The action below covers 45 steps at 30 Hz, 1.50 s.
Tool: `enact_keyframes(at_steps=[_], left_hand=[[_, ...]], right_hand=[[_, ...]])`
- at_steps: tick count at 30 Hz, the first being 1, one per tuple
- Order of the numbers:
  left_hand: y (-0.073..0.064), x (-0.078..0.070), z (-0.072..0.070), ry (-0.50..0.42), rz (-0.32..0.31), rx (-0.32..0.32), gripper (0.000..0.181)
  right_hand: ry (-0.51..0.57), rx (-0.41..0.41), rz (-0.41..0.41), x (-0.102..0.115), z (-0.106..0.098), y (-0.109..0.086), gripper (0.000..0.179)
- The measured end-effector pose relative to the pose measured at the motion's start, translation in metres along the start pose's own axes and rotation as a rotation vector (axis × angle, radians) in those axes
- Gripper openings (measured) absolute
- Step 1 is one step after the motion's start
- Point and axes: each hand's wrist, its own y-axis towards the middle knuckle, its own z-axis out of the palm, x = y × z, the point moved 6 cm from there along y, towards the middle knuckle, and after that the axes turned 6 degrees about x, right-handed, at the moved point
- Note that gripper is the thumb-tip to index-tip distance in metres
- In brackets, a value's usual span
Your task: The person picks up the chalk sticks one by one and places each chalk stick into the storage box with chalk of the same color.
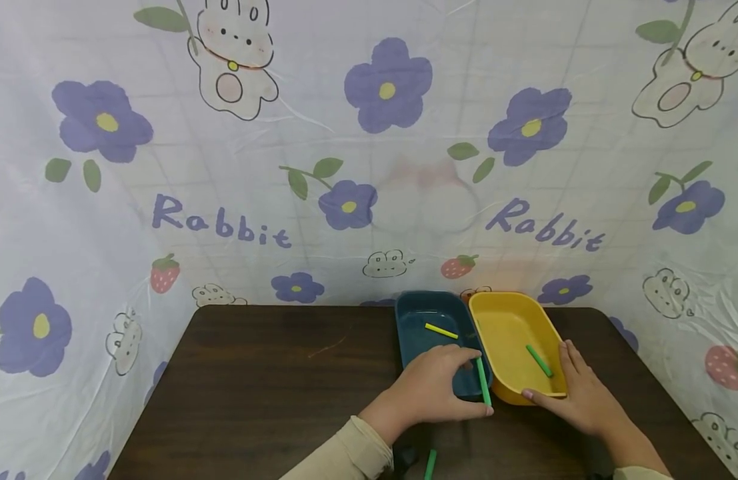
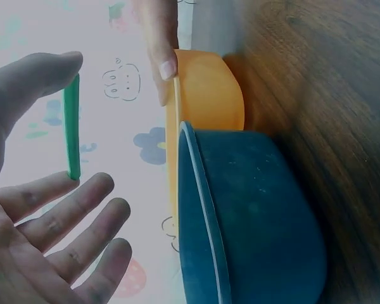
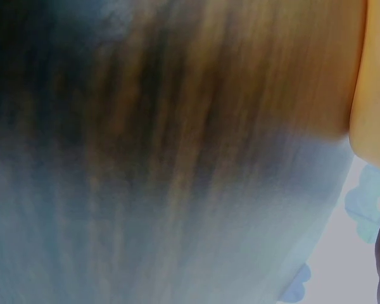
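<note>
Our left hand (image 1: 431, 389) pinches a slim, straight green stick (image 1: 484, 383) by its ends; our right hand (image 1: 587, 398) spreads against the yellow tray (image 1: 505, 333)

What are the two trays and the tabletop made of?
Blue tray: probably matte plastic, given its even colour and rounded wall. Yellow tray: likely similar plastic, equally smooth and rounded. Tabletop: wood or printed laminate, low sheen; its grain fits both.

Left hand (image 1: 429, 387) in a wide pinch, other fingers (image 2: 95, 234) loosely extended; right hand (image 1: 589, 400), thumb spread apart
</note>
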Motion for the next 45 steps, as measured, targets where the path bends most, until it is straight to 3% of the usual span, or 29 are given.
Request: enact_keyframes(at_steps=[21, 45], left_hand=[[0.012, 0.001, 0.010, -0.007, 0.011, 0.018, 0.077], [0.029, 0.016, 0.024, 0.050, -0.047, 0.046, 0.079]], right_hand=[[-0.031, -0.025, 0.003, 0.006, -0.006, -0.002, 0.128], [-0.024, -0.024, 0.003, 0.006, -0.005, -0.003, 0.128]])
